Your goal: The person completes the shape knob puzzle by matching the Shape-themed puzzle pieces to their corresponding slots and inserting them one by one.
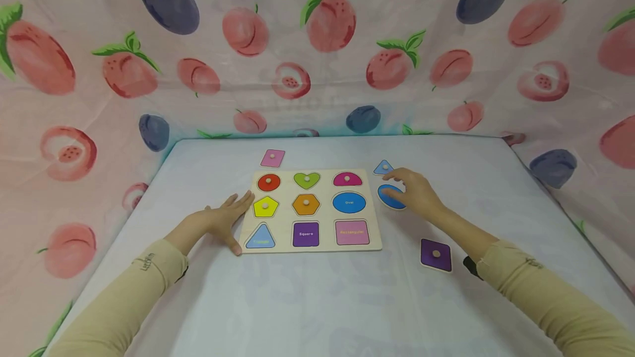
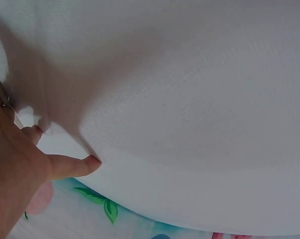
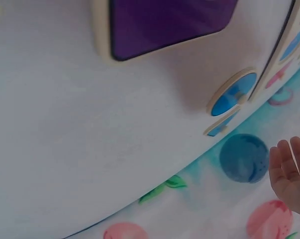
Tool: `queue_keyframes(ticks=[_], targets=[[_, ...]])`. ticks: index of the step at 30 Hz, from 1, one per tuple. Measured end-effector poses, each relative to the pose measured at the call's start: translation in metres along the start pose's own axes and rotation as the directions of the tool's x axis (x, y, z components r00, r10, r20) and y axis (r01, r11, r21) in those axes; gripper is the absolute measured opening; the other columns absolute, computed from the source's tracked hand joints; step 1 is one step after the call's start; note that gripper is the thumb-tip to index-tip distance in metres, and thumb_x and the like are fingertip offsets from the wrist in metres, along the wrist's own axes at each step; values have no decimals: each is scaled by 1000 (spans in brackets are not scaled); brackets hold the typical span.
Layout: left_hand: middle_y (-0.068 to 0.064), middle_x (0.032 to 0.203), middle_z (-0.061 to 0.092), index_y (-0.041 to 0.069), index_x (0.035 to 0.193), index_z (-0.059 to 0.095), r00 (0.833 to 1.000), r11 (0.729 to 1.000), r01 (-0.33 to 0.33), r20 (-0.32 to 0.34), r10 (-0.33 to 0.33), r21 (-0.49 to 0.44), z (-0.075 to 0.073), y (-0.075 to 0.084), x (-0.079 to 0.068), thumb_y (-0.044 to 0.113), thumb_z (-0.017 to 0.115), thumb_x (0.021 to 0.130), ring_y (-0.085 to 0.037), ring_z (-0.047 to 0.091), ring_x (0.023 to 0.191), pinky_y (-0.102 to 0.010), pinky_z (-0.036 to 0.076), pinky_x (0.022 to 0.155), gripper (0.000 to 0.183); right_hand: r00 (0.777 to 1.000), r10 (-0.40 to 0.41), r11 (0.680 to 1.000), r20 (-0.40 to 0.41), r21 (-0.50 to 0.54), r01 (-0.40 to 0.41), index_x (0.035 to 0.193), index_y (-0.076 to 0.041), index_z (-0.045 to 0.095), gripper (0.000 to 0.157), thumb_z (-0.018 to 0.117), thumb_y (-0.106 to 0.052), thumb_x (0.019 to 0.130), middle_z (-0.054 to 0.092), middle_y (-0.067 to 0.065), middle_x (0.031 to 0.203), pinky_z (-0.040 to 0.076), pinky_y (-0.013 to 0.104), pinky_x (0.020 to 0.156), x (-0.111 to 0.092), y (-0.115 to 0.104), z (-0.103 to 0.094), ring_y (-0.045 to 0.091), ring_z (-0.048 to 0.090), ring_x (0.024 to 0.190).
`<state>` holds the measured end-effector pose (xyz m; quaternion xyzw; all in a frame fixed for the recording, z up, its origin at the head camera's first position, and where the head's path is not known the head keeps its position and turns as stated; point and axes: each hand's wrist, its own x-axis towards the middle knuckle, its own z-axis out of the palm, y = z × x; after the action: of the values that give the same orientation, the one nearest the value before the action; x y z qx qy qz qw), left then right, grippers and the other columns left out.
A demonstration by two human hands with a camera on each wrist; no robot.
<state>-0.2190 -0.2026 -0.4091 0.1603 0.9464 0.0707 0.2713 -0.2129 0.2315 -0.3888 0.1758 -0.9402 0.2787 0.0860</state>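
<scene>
Head view: right hand (image 1: 414,191) fingers relaxed, tips touching blue oval piece (image 1: 389,197) beside puzzle board (image 1: 317,244); left hand (image 1: 228,219) flat vs board's left edge.

table (image 1: 307,302) (white cloth) | puzzle board (image 1: 311,247) | loose pieces: pink rectangle (image 1: 273,158), blue triangle (image 1: 383,168), blue oval (image 1: 389,198), purple square (image 1: 436,254)

The head view looks down across the puzzle board (image 1: 311,211) from the near side, while both wrist views sit close over the worktop (image 2: 199,99) flanking that board.
</scene>
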Motion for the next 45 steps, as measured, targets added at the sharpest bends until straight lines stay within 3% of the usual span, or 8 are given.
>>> queue_keyframes(ticks=[12, 17, 21, 29, 34, 45], targets=[[-10, 160, -6, 15, 152, -2, 1000, 1000, -4, 0, 4, 12, 0, -4, 2, 51, 85, 54, -40, -5, 145, -80, 8, 98, 137, 999, 38, 999, 19, -8, -38, 114, 2, 63, 37, 71, -19, 84, 62, 23, 120, 48, 53, 91, 5, 30, 1, 40, 57, 110], [-10, 160, -5, 15, 153, -1, 1000, 1000, 7, 5, -7, 7, 2, -5, 4, 52, 85, 53, -40, -5, 145, -80, 8, 98, 137, 996, 42, 998, 82, 49, -46, 116, 2, 62, 39, 73, -15, 82, 59, 24, 125, 38, 59, 102, 8, 44, 3, 42, 48, 123], [-9, 160, -5, 15, 152, -2, 1000, 1000, 6, 5, -6, 10, 2, -5, 4, 52, 85, 53, -40, -5, 145, -80, 8, 98, 137, 990, 42, 996, 132, 75, -52, 114, 3, 63, 37, 72, -14, 82, 59, 24, 124, 37, 59, 103, 11, 58, 7, 43, 47, 125], [-10, 160, -5, 14, 152, -2, 1000, 1000, -6, -2, 6, 3, 2, -5, 3, 51, 86, 53, -41, -5, 145, -81, 7, 97, 138, 983, -53, 992, 176, 122, 32, 113, 6, 63, 35, 71, -6, 81, 59, 28, 122, 42, 58, 99, 13, 75, 15, 45, 50, 121], [-11, 160, -5, 15, 152, -1, 1000, 1000, -14, -10, 14, 3, 2, -5, 3, 51, 86, 53, -41, -4, 145, -81, 7, 97, 138, 983, -81, 989, 162, 132, 60, 108, 6, 65, 31, 72, -4, 80, 60, 29, 120, 43, 56, 97, 16, 78, 18, 45, 52, 118], [-12, 160, -2, 14, 153, 0, 1000, 1000, -4, -6, 4, 7, 2, -2, 0, 50, 86, 55, -42, -3, 144, -81, 8, 97, 135, 990, -36, 993, 138, 119, 20, 93, 3, 68, 21, 76, -7, 77, 64, 27, 111, 40, 55, 100, 17, 75, 26, 43, 55, 111]])
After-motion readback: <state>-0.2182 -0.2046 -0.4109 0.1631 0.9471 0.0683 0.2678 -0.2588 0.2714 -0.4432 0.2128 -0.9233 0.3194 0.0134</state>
